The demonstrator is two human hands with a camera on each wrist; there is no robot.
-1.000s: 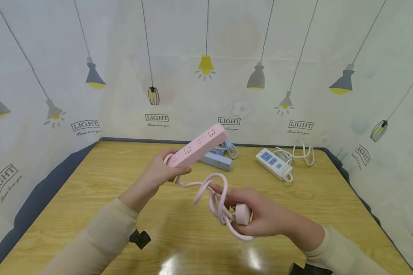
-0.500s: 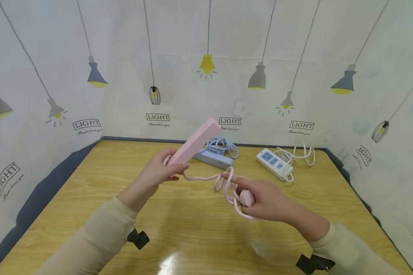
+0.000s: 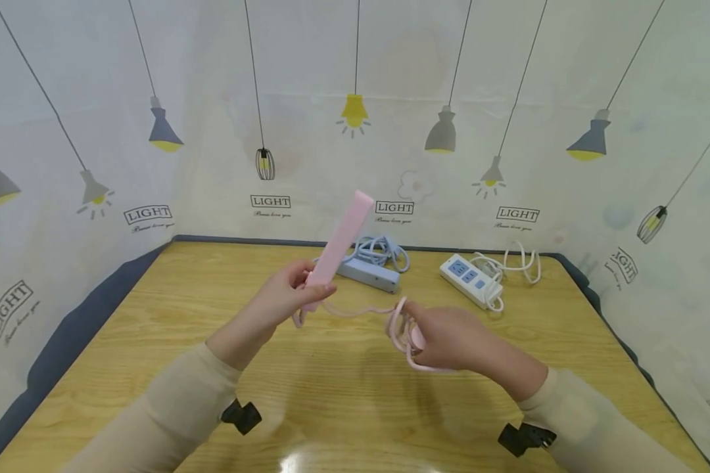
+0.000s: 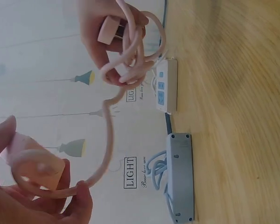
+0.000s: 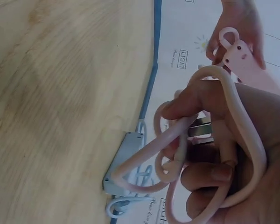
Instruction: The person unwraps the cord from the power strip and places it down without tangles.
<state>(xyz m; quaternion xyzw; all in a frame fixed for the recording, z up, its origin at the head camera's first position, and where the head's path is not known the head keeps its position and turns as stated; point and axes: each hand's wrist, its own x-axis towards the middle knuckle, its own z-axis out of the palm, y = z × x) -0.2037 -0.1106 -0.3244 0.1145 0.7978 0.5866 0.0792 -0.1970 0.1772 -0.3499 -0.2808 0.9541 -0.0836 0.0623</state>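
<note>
A pink power strip (image 3: 344,235) is held up off the table, tilted, with its socket face turned out of sight in the head view. My left hand (image 3: 281,289) grips its lower end, where the pink cord (image 4: 108,140) leaves the strip and loops by the fingers. The cord runs slack across to my right hand (image 3: 452,336). There, curled fingers hold a tangled bunch of cord loops (image 5: 154,144) together with the pink plug (image 4: 109,30). Metal prongs (image 5: 199,130) of the plug show between the fingers in the right wrist view.
Behind the hands, a blue power strip (image 3: 368,274) lies on the wooden table (image 3: 213,407) with its coiled blue cord (image 3: 384,251). A white power strip (image 3: 469,281) with blue sockets and white cord (image 3: 523,266) lies farther right. A lamp-printed cloth (image 3: 307,118) encloses the back and sides.
The pink strip has turned steeper, and its socket face has rotated out of view. My right hand rose and moved right, then shifted slightly back left with the plug and cord.
</note>
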